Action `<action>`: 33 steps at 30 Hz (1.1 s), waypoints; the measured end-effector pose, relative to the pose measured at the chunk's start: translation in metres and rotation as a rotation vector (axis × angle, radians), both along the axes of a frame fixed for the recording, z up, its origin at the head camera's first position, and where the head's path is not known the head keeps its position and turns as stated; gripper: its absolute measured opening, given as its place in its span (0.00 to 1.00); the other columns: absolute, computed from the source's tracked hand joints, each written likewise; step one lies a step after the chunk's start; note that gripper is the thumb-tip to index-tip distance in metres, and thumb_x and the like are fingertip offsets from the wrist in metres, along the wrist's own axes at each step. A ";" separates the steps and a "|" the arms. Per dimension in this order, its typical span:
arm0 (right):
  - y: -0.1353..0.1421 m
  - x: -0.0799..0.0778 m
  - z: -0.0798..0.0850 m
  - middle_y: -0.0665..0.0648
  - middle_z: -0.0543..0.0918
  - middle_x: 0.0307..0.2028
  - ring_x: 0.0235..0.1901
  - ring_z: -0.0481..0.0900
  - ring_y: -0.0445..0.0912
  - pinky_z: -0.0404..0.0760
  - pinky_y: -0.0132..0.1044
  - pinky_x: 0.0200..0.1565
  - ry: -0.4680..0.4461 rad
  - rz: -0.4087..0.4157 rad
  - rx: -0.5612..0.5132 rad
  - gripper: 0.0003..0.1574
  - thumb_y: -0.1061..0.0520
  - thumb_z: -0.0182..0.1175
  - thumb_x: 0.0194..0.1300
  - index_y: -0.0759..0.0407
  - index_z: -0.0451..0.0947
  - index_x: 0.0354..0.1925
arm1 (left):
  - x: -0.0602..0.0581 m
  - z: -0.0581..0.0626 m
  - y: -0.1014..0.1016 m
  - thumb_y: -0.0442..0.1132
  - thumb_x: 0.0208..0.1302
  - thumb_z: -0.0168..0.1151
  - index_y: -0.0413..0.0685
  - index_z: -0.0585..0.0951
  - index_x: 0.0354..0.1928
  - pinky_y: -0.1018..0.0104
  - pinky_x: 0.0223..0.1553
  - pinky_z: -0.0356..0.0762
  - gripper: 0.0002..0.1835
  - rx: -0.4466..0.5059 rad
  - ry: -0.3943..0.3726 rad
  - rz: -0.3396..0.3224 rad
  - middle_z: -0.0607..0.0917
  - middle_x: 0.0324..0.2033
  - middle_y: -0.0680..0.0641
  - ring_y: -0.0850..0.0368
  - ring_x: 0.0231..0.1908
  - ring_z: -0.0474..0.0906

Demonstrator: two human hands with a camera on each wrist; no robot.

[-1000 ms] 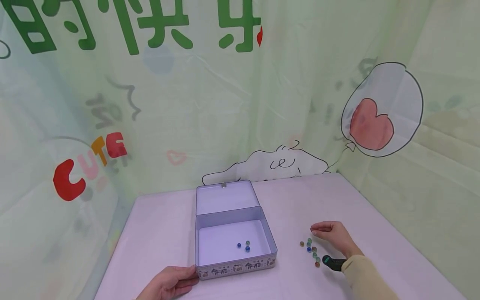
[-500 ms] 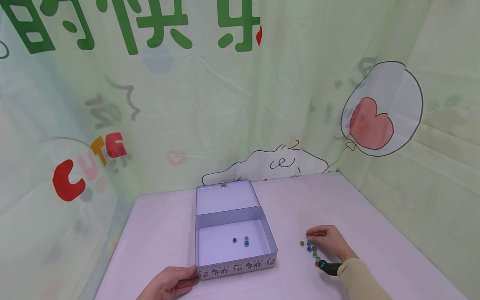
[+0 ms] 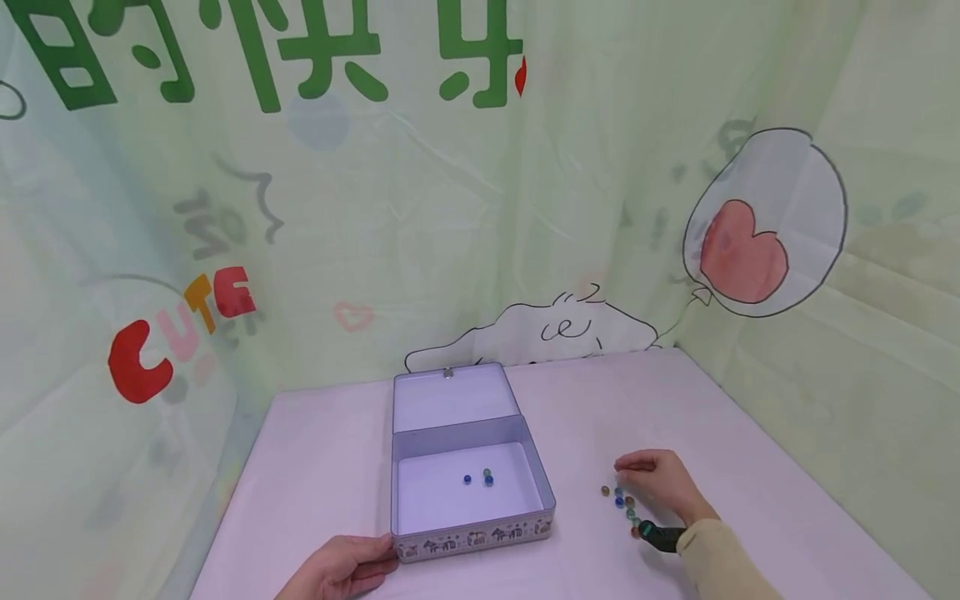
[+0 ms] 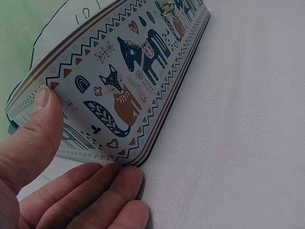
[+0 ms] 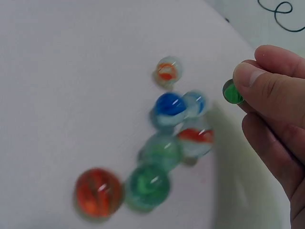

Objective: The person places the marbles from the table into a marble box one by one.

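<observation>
A hinged tin box printed with animals stands with its lid back. Three marbles lie inside, two blue and one greenish. My left hand holds the box's front left corner; in the left wrist view the thumb lies on its side wall and the fingers sit at the bottom edge. My right hand pinches a green marble between thumb and finger, above the table. Beside that hand several marbles lie in a loose row, among them a blue one and an orange-red one.
A pale cloth covers the table. Printed curtains hang behind it and at both sides. A black wrist strap sits on the right forearm, close over the nearest marbles.
My right hand has come down and left to the row and now pinches a green marble. Marbles in the box have rolled slightly. The left hand stays at the corner.
</observation>
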State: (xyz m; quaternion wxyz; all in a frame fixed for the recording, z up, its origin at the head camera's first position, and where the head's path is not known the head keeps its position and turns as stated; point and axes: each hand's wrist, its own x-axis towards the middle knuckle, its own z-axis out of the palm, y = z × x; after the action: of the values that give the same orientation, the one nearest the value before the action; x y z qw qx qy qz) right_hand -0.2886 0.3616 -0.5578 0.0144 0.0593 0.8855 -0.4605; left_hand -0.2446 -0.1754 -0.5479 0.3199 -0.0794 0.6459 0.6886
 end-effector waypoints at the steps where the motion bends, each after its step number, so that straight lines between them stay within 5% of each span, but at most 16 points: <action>1: 0.000 0.000 0.003 0.59 0.90 0.45 0.44 0.87 0.45 0.89 0.41 0.49 0.010 0.006 -0.001 0.15 0.59 0.72 0.64 0.63 0.87 0.48 | 0.000 0.000 -0.001 0.43 0.68 0.70 0.28 0.82 0.55 0.54 0.59 0.85 0.24 0.003 0.000 -0.004 0.89 0.48 0.36 0.48 0.50 0.88; 12: -0.026 -0.017 0.043 0.61 0.90 0.48 0.45 0.87 0.42 0.86 0.47 0.56 0.116 0.073 -0.048 0.18 0.55 0.70 0.67 0.64 0.86 0.51 | 0.003 0.000 -0.008 0.44 0.68 0.70 0.27 0.81 0.57 0.53 0.60 0.84 0.26 0.001 -0.004 -0.019 0.89 0.48 0.37 0.49 0.51 0.87; 17: -0.071 -0.037 0.053 0.59 0.91 0.46 0.45 0.88 0.45 0.85 0.52 0.58 0.139 0.093 -0.107 0.14 0.58 0.70 0.66 0.63 0.87 0.49 | 0.001 0.001 -0.008 0.44 0.67 0.71 0.28 0.82 0.55 0.51 0.59 0.84 0.24 -0.012 0.000 0.010 0.90 0.47 0.37 0.49 0.49 0.88; 24: -0.152 -0.057 0.064 0.58 0.91 0.41 0.42 0.89 0.45 0.89 0.45 0.53 0.151 0.180 -0.169 0.10 0.64 0.71 0.64 0.62 0.88 0.45 | 0.001 0.001 -0.004 0.43 0.67 0.71 0.27 0.81 0.56 0.48 0.61 0.83 0.26 -0.018 -0.012 0.027 0.89 0.48 0.35 0.47 0.50 0.88; 33: -0.215 -0.062 0.073 0.57 0.91 0.41 0.42 0.89 0.45 0.89 0.41 0.50 0.145 0.341 -0.185 0.10 0.64 0.70 0.64 0.63 0.89 0.44 | -0.003 -0.002 0.000 0.43 0.67 0.71 0.25 0.80 0.57 0.49 0.59 0.84 0.27 -0.041 -0.011 0.033 0.89 0.47 0.35 0.46 0.49 0.88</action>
State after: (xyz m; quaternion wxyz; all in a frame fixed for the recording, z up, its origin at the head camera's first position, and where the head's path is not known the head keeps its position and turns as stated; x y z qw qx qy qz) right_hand -0.3504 0.1469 -0.4850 0.0340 -0.1263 0.8354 -0.5339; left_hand -0.2472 -0.1750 -0.5497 0.3103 -0.1004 0.6567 0.6800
